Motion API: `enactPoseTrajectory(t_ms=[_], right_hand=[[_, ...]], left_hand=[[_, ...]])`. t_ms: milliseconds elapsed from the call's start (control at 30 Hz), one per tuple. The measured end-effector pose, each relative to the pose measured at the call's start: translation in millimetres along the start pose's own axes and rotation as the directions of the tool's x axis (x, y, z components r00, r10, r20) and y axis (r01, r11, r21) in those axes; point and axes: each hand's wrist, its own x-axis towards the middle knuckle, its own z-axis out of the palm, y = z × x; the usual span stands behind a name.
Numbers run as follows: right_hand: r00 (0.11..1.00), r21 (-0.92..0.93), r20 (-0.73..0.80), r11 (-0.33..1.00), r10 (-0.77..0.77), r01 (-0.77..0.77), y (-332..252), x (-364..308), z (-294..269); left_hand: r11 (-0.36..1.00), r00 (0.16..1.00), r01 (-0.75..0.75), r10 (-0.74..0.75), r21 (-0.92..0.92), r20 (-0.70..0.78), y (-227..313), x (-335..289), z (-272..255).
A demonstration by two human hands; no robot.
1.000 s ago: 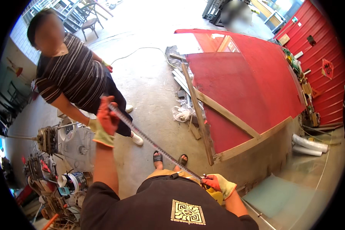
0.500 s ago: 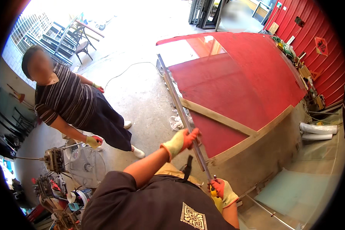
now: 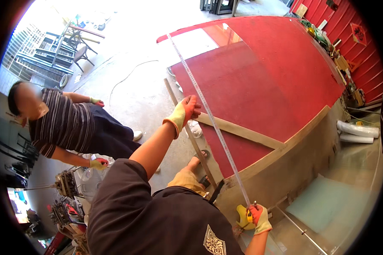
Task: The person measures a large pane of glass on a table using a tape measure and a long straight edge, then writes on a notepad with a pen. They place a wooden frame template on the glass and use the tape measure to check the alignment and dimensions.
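Note:
My left hand (image 3: pixel 186 111), in a yellow and red glove, holds the blade of a tape measure (image 3: pixel 208 114) part way along, above the left edge of a big red panel (image 3: pixel 268 80). The blade runs from the panel's far corner down to my right hand (image 3: pixel 258 217), also gloved, which grips the yellow tape measure case (image 3: pixel 243 216) near the panel's near corner. A wooden batten (image 3: pixel 242 132) crosses the panel under the tape.
A person in a striped shirt (image 3: pixel 59 123) with gloved hands stands to the left on the concrete floor (image 3: pixel 132 85). Machine parts (image 3: pixel 64 199) lie at lower left. White rolls (image 3: pixel 357 131) sit at right by a red wall (image 3: pixel 353 38). Metal racks (image 3: pixel 51 51) stand far left.
My left hand has slid farther up the tape and the blade now reaches out to the panel's far corner. The view has swung toward the red panel.

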Motion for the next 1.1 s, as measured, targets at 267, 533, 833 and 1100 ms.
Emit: enactPoseTrajectory(t_ms=[267, 533, 833, 1100], right_hand=[[0.976, -0.096, -0.215, 0.994, 0.022, -0.044, -109, 146, 20], [0.982, -0.001, -0.172, 0.997, 0.074, -0.076, -185, 226, 19], [0.962, -0.063, -0.242, 0.987, 0.128, -0.147, -169, 237, 8], [0.925, -0.369, -0.379, 0.92, -0.016, -0.135, -165, 202, -7]], left_hand=[[0.733, 0.881, 0.035, 0.299, 0.68, -0.367, -112, -31, -15], [0.622, 0.941, 0.329, -0.153, 0.711, -0.302, -113, -57, -7], [0.621, 0.943, 0.333, -0.203, 0.709, -0.265, -101, -49, -5], [0.926, 0.921, 0.37, -0.355, 0.075, -0.157, -146, -40, -47]])
